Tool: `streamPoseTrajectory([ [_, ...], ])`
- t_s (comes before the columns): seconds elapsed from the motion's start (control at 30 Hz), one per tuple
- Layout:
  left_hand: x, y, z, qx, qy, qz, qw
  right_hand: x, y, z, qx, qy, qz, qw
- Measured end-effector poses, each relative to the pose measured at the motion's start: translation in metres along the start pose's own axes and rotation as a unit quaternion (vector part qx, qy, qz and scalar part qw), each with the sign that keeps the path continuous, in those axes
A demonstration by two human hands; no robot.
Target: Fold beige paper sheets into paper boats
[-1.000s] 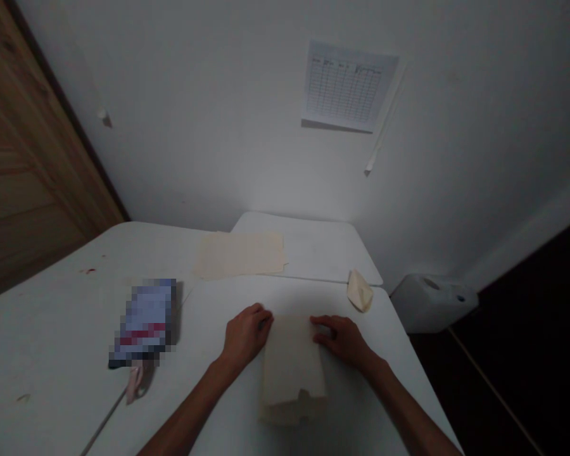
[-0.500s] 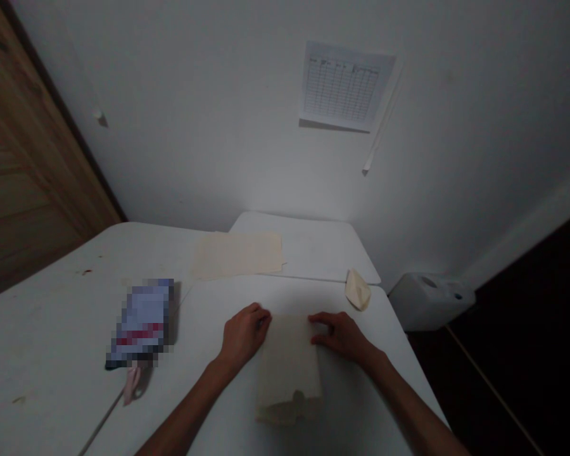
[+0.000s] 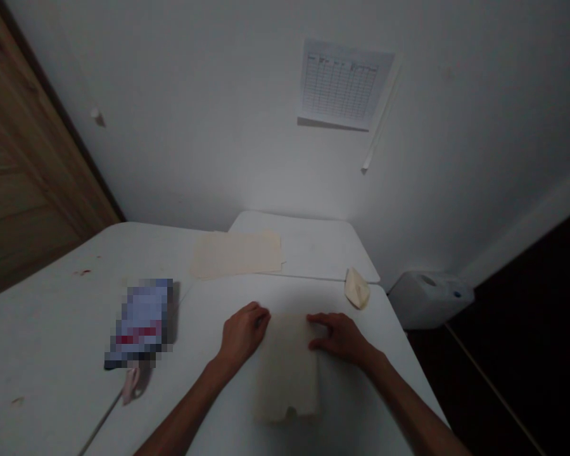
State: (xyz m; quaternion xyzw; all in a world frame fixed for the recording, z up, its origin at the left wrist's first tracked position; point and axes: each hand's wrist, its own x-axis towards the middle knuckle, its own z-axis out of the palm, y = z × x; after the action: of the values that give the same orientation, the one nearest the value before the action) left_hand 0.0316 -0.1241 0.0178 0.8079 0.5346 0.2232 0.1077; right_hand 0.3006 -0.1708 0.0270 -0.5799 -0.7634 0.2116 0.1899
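Observation:
A flat beige paper bag [image 3: 289, 367] lies on the white table between my hands. Its near end has a small rounded notch. My left hand [image 3: 245, 334] is closed, with thumb and index finger pinched at the bag's far left corner. On the opposite side, my right hand [image 3: 338, 337] touches the right edge with its index finger and thumb, which are spread apart. The bag's near end lies free of both hands. Dim light blurs its layers.
Flat beige paper sheets [image 3: 237, 254] lie at the back of the table [image 3: 209, 411]. A folded beige paper piece [image 3: 357, 289] rests near the right edge. To the left is a pixelated blue item [image 3: 142, 320] with a pinkish strap. A white container [image 3: 432, 297] stands beyond the table.
The bag's near end has shifted slightly left, and its layered edges look flatter and more even. My thumb on the right has slid a little toward me. My left hand has barely moved.

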Motion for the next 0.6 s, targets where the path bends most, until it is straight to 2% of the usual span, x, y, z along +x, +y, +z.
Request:
streamPoseTrajectory([
  [0.43,0.0005,0.0015,-0.0027,-0.004,0.0,0.001,1.0,-0.0056,-0.0062,-0.0036,-0.052,-0.024,0.008,0.998],
  [0.6,0.0007,0.0014,-0.0022,-0.014,0.0,-0.001,1.0,-0.0089,-0.0058,-0.0036,-0.059,-0.031,-0.016,0.998],
])
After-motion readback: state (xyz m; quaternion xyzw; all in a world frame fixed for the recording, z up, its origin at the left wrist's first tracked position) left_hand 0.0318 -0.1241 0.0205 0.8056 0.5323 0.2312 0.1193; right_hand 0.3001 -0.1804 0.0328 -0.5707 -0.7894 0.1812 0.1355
